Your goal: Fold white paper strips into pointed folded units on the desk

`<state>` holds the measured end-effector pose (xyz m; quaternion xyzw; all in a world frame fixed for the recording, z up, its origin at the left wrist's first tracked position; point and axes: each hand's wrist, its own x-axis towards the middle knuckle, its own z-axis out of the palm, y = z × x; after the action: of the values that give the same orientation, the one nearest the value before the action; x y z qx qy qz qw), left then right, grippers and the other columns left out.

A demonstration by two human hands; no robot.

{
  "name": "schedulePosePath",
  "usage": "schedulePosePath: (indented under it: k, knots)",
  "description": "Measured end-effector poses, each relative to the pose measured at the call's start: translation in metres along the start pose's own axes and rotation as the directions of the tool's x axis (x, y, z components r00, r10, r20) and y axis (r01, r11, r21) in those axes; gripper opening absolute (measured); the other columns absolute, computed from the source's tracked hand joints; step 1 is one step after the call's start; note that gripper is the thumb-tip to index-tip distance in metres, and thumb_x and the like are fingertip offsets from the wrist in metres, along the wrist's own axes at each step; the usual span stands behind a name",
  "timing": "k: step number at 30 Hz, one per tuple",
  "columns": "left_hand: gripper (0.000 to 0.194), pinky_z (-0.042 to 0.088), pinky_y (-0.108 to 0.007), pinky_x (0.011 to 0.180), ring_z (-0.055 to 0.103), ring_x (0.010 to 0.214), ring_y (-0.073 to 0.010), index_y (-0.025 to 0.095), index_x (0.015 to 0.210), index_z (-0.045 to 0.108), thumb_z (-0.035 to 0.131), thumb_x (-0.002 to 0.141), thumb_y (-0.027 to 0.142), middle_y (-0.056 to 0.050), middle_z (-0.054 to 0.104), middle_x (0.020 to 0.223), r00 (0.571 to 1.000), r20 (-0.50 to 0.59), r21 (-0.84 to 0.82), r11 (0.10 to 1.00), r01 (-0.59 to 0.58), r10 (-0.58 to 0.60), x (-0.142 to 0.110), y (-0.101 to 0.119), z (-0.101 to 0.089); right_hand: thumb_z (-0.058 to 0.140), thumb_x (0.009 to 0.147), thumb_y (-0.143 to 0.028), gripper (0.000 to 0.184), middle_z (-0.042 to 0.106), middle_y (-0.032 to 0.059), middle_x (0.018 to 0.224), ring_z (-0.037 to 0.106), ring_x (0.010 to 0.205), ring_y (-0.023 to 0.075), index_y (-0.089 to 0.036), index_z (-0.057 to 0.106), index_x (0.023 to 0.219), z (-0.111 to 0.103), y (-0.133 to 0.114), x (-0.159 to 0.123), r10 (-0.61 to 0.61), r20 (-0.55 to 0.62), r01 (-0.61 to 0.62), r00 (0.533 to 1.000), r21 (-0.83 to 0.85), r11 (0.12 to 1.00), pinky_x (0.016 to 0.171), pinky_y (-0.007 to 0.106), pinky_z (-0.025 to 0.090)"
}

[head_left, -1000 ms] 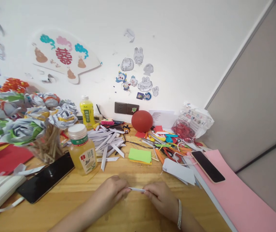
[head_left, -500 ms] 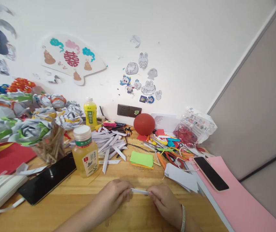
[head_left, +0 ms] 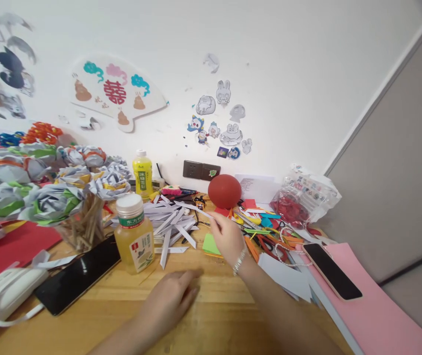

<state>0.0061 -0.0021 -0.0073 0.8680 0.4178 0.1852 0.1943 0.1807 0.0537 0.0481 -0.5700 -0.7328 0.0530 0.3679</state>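
Note:
My right hand [head_left: 228, 237] reaches forward over the table, its thumb and fingers pinched on the end of a folded white paper strip [head_left: 197, 209]. The strip points left, above the edge of a pile of similar white strips [head_left: 170, 224]. Low over the wooden table [head_left: 229, 301], my left hand [head_left: 173, 295] holds nothing, and its thumb and forefinger are apart. Just beyond it stands a bottle of yellow drink [head_left: 134, 241] with a white cap. Green sticky notes [head_left: 210, 245] lie partly hidden behind my right hand.
At left are paper flowers [head_left: 53, 203], a black phone [head_left: 79, 276] and a white power strip [head_left: 5, 301]. A red balloon [head_left: 224, 191] sits near the wall. Scissors and coloured scraps clutter the right, beside white paper sheets [head_left: 285, 276] and another phone [head_left: 332, 271] on a pink sheet [head_left: 377, 301].
My right hand has moved forward and slightly left, carrying the paper strip to the pile. My left hand has let go of the strip and stays near the table front.

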Motion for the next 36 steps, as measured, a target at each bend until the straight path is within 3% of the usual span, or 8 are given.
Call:
schedulePosePath:
  k: [4, 6, 10, 14, 18, 22, 32, 36]
  knots:
    - [0.028, 0.051, -0.032, 0.078, 0.066, 0.089, -0.0210, 0.020, 0.109, 0.059, 0.041, 0.088, 0.020, -0.008, 0.070, 0.099, 0.996, -0.020, 0.029, 0.996, -0.081, 0.082, 0.000, -0.002, 0.003, 0.064, 0.078, -0.039, 0.073, 0.050, 0.0148, 0.127, 0.046, 0.113, 0.0300, -0.017, 0.032, 0.140, 0.024, -0.016, 0.032, -0.087, 0.408, 0.156, 0.909, -0.140, 0.978, 0.091, 0.041, 0.038]
    - [0.024, 0.051, -0.030, 0.072, 0.066, 0.081, -0.0204, 0.020, 0.099, 0.061, 0.040, 0.088, 0.020, -0.007, 0.070, 0.088, 0.994, -0.023, 0.064, 0.993, -0.102, 0.104, 0.000, -0.001, 0.003, 0.065, 0.076, -0.040, 0.082, 0.038, 0.0168, 0.139, 0.037, 0.123, 0.0321, -0.014, 0.025, 0.143, 0.025, -0.018, 0.031, -0.091, 0.465, 0.191, 0.881, -0.172, 0.966, 0.098, 0.044, 0.033]
    - [0.022, 0.050, -0.029, 0.071, 0.064, 0.078, -0.0196, 0.019, 0.090, 0.061, 0.039, 0.088, 0.018, -0.007, 0.069, 0.085, 0.985, -0.043, 0.106, 0.981, -0.163, 0.169, 0.000, 0.000, 0.005, 0.059, 0.083, -0.032, 0.058, 0.045, 0.0109, 0.135, 0.039, 0.121, 0.0260, -0.018, 0.039, 0.136, 0.004, -0.007, 0.008, -0.123, 0.357, 0.201, 0.926, -0.190, 0.961, 0.101, 0.040, 0.032]
    - [0.024, 0.049, -0.028, 0.071, 0.064, 0.077, -0.0185, 0.020, 0.094, 0.061, 0.038, 0.089, 0.019, -0.006, 0.069, 0.085, 0.981, -0.055, 0.115, 0.977, -0.179, 0.186, 0.000, -0.003, 0.008, 0.061, 0.081, -0.021, 0.032, 0.058, 0.0112, 0.120, 0.048, 0.113, 0.0255, -0.015, 0.061, 0.113, -0.041, 0.021, -0.025, 0.015, 0.284, 0.085, 0.959, -0.335, 0.938, 0.097, 0.037, 0.036]
    - [0.025, 0.049, -0.029, 0.072, 0.064, 0.080, -0.0189, 0.020, 0.097, 0.060, 0.037, 0.090, 0.020, -0.006, 0.068, 0.088, 0.981, -0.040, 0.116, 0.976, -0.185, 0.191, 0.000, -0.006, 0.010, 0.063, 0.079, -0.020, 0.023, 0.066, 0.0150, 0.101, 0.057, 0.099, 0.0304, -0.012, 0.066, 0.101, -0.087, 0.051, -0.068, 0.300, 0.289, -0.092, 0.909, -0.561, 0.822, 0.083, 0.040, 0.044]
    - [0.025, 0.049, -0.032, 0.073, 0.064, 0.081, -0.0207, 0.020, 0.098, 0.060, 0.036, 0.091, 0.020, -0.006, 0.068, 0.088, 0.986, -0.002, 0.133, 0.977, -0.166, 0.167, 0.001, -0.004, 0.009, 0.068, 0.073, -0.013, 0.017, 0.067, 0.0174, 0.098, 0.059, 0.096, 0.0336, -0.011, 0.068, 0.089, -0.106, 0.073, -0.110, 0.411, 0.305, -0.105, 0.859, -0.681, 0.725, 0.080, 0.041, 0.046]
    - [0.026, 0.050, -0.032, 0.072, 0.065, 0.080, -0.0204, 0.020, 0.098, 0.060, 0.035, 0.091, 0.020, -0.006, 0.069, 0.088, 0.980, -0.018, 0.161, 0.968, -0.194, 0.199, 0.002, -0.004, 0.007, 0.046, 0.084, -0.004, 0.027, 0.070, 0.0074, 0.091, 0.063, 0.085, 0.0225, -0.019, 0.067, 0.075, -0.101, 0.100, -0.146, 0.205, 0.129, -0.097, 0.970, -0.570, 0.816, 0.075, 0.032, 0.046]
    - [0.026, 0.050, -0.030, 0.068, 0.065, 0.075, -0.0192, 0.020, 0.090, 0.060, 0.034, 0.091, 0.021, -0.004, 0.068, 0.083, 0.972, -0.061, 0.190, 0.959, -0.210, 0.225, 0.000, -0.001, 0.007, 0.037, 0.091, -0.012, 0.028, 0.068, 0.0093, 0.086, 0.059, 0.080, 0.0224, -0.016, 0.064, 0.086, -0.099, 0.080, -0.139, -0.116, -0.104, 0.035, 0.988, -0.576, 0.817, 0.069, 0.033, 0.043]
